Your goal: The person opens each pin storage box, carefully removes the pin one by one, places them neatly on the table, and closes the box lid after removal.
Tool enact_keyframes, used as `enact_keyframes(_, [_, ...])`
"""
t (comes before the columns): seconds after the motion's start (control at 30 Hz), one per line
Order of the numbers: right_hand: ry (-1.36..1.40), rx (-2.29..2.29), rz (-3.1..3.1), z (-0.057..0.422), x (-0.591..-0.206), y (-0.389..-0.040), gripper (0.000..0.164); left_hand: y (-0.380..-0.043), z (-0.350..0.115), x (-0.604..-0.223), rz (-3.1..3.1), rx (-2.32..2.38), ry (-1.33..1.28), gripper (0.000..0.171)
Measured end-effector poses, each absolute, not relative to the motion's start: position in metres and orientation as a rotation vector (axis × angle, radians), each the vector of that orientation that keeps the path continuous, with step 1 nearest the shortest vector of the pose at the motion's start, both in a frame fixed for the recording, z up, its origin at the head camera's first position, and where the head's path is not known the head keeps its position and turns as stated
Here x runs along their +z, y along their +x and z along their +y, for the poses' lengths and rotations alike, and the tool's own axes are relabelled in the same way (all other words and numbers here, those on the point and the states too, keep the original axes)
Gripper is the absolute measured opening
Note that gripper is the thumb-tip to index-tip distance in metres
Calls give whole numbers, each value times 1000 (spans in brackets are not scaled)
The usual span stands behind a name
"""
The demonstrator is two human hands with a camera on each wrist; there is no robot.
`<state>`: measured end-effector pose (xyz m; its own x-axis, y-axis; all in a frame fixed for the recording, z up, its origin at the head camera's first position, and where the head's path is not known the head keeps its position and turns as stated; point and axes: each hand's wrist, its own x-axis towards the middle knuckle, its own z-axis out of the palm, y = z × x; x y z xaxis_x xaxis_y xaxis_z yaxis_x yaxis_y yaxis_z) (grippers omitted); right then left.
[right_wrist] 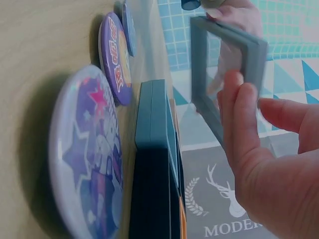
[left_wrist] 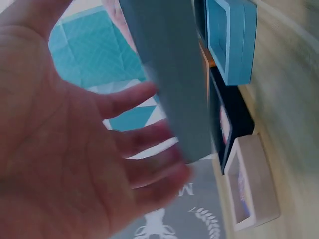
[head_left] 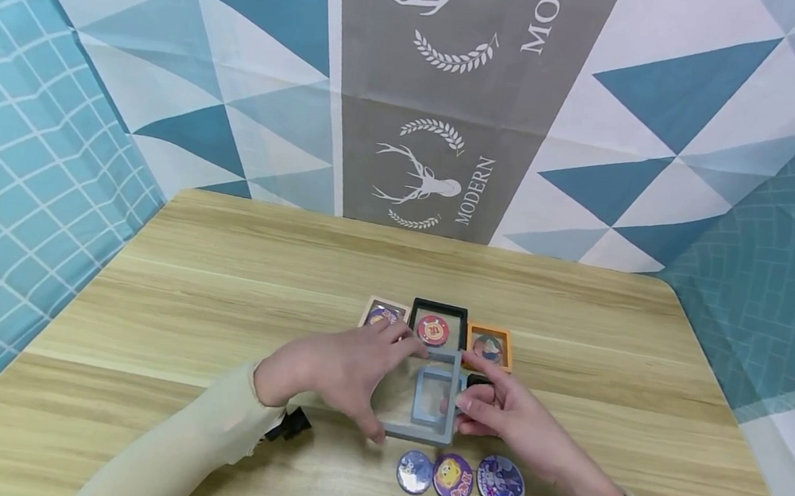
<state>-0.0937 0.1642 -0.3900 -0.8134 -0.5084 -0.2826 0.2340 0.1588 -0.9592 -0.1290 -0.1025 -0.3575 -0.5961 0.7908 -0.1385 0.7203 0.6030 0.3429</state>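
Observation:
Between both hands, raised over the table, is a grey display frame (head_left: 447,436) with a see-through middle. My left hand (head_left: 350,367) holds its left side, thumb at the near corner and fingers at the far edge. My right hand (head_left: 504,406) grips the opposite side; in the right wrist view its fingers (right_wrist: 239,119) overlap the frame. Beneath it lies a light blue frame (head_left: 418,402), seen through the opening. A black frame (right_wrist: 149,194) stands beside the blue one, largely covered by my right hand in the head view.
Behind the hands stand a cream frame (head_left: 369,303), a black frame (head_left: 463,326) and an orange frame (head_left: 508,346), each with a round badge inside. Nearer me lie a blue badge (head_left: 415,472), a purple badge (head_left: 453,478) and a larger character badge (head_left: 500,483) on the wooden table (head_left: 146,320).

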Motion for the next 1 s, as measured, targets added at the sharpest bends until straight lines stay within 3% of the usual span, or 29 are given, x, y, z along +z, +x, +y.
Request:
enact_keyframes(0.27, [-335,-1558,2232,174,-384,-101,45,-125,-113,-351,2537,153,1044,96])
enact_keyframes(0.53, [-557,-925,3007,199,-394,-123,19,-128,-113,-358,2566,31,904,91])
enact_keyframes(1.0, [-841,-525,3082,222,-414,-146,27,-125,-99,-368,2604,-280,817,106])
